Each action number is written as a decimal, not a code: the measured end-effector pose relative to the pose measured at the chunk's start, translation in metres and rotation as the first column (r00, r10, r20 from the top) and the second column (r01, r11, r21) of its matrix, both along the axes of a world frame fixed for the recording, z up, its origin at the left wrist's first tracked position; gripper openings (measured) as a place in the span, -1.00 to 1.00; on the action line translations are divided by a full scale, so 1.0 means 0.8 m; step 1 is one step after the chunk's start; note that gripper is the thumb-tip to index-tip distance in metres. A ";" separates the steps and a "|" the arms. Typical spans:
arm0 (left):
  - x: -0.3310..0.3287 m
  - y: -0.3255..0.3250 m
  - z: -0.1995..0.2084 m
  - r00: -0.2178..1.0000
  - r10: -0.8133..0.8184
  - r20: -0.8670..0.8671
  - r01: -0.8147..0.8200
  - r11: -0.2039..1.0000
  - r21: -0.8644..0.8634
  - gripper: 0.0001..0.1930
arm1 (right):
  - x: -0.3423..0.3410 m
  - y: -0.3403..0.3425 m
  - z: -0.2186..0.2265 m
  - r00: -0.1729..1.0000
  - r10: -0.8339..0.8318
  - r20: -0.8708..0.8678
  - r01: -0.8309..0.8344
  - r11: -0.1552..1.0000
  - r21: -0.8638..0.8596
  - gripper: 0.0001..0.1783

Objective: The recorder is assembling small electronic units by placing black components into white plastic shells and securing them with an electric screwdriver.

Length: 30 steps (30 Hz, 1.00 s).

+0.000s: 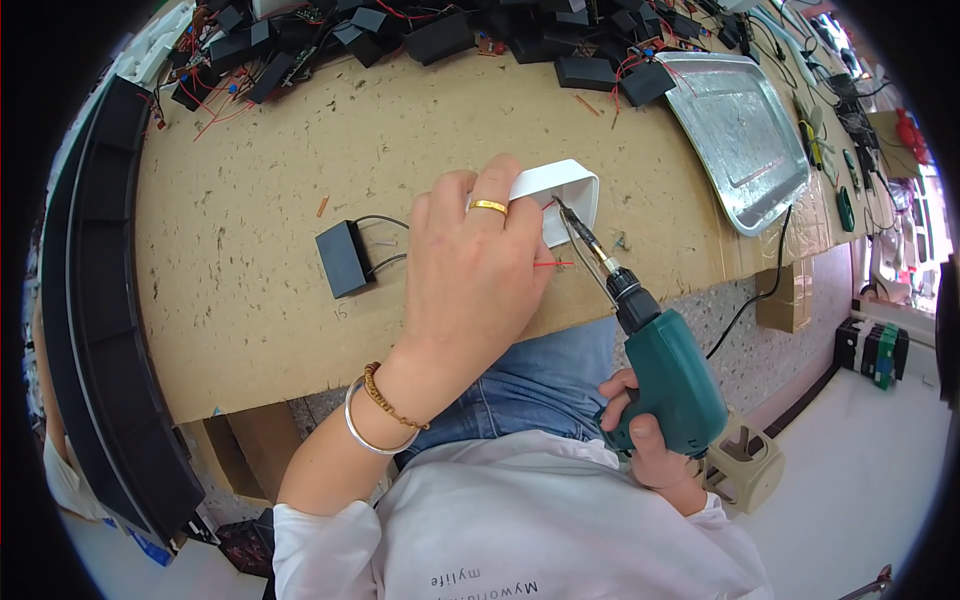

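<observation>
My left hand (pixel 470 250), a gold ring on one finger, is closed on a white open-sided plastic housing (pixel 585 185) above the cardboard-covered table. A short red wire (pixel 555 264) sticks out by its thumb. From under that hand two black wires run left to a small black box (pixel 345 260) lying on the table. My right hand (pixel 650 440) is wrapped round the grip of a green soldering gun (pixel 675 375). The gun's tip and thin feed tube point up-left into the housing's opening; whether the tip touches anything inside I cannot tell.
Several black boxes (pixel 440 38) with red wires and circuit boards are heaped along the far edge. A metal tray (pixel 745 150) lies at the right, with hand tools (pixel 812 140) beyond. Black bins (pixel 115 300) line the left side. A black cord (pixel 770 290) hangs off the right edge.
</observation>
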<state>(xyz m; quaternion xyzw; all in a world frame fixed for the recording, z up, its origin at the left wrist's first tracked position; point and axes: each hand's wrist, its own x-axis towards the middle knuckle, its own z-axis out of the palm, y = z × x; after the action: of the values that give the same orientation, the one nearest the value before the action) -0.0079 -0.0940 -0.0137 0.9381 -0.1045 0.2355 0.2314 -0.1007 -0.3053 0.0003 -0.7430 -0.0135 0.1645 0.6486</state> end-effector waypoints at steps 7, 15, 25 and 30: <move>0.000 0.000 0.000 1.000 0.001 -0.001 -0.001 1.000 0.011 -0.83 | -0.002 -0.005 0.001 0.997 0.076 0.025 -0.078 0.992 0.097 -0.61; 0.000 0.001 -0.002 1.000 0.002 0.003 -0.002 1.000 0.006 -0.83 | -0.001 -0.007 -0.003 0.994 0.098 0.055 -0.103 0.990 0.095 -0.52; 0.000 0.001 -0.002 1.000 0.002 0.001 -0.002 1.000 0.009 -0.84 | -0.001 -0.003 0.000 0.997 0.066 0.036 -0.069 0.993 0.098 -0.47; 0.001 -0.001 -0.003 1.000 -0.001 0.005 0.001 1.000 0.009 -0.84 | -0.003 -0.002 0.000 0.999 -0.021 0.036 0.017 0.995 0.095 -0.33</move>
<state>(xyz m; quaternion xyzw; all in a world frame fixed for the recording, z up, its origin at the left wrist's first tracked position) -0.0068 -0.0944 -0.0158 0.9385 -0.1066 0.2375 0.2268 -0.1033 -0.3066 0.0005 -0.7145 -0.0261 0.1437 0.6842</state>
